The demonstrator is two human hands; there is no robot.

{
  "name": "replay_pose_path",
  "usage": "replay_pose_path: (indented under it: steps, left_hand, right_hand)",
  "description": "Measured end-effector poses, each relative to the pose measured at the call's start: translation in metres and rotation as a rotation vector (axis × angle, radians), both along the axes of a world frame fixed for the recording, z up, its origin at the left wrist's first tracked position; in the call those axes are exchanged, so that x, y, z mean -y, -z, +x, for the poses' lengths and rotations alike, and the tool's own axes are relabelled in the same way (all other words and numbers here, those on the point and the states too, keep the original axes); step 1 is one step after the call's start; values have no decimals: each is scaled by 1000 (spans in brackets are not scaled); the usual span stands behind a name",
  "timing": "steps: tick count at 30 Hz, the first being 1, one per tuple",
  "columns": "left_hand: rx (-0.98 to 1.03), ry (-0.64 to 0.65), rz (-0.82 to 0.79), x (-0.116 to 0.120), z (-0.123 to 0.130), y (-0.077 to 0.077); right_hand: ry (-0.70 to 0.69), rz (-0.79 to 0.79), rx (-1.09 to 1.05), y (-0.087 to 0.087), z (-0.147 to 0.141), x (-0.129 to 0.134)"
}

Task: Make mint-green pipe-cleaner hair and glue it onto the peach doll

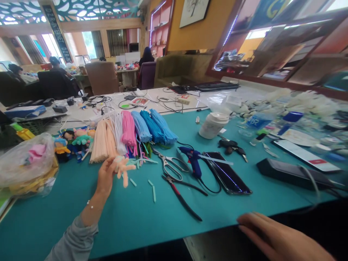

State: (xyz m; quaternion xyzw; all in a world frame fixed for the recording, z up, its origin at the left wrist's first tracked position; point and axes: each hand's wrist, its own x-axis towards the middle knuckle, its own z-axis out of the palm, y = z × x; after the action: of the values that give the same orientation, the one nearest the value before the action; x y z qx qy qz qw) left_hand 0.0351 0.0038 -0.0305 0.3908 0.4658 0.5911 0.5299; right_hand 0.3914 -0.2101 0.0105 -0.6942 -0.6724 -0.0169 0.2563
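Observation:
My left hand [107,175] is closed, with its fingertips around a small peach fuzzy figure [125,170] made of pipe cleaners, its short limbs sticking out to the right. Behind it lie bundles of pipe cleaners: peach [103,139], white, pink [128,132], and several blue. Short mint-green pipe-cleaner pieces [154,194] are scattered on the teal mat [130,224]. At the lower right, past the mat's front edge, my right hand [282,235] is slightly blurred. Its fingers are stretched out and nothing shows in them.
Scissors [174,168], red-and-black pliers [185,201], a blue glue gun [193,159] and a black phone [228,174] lie mid-mat. A white tub [213,125] stands behind. Small dolls [77,139] and a plastic bag [27,163] are left; clutter fills the right.

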Motion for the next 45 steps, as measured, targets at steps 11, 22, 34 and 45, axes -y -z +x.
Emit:
replay_pose_path:
  steps: [11, 22, 34, 45]
  left_hand:
    - [235, -50, -83, 8, -2, -6]
    - [279, 52, -139, 18, 1, -15]
    - [303, -2, -105, 18, -1, -18]
    - [80, 138, 71, 24, 3, 0]
  right_hand:
    - [-278, -165, 97, 49, -79, -71]
    - [-198, -240, 264, 26, -119, -122]
    - [-250, -437, 273, 11, -149, -131]
    - [-244, -477, 208, 6, -141, -151]
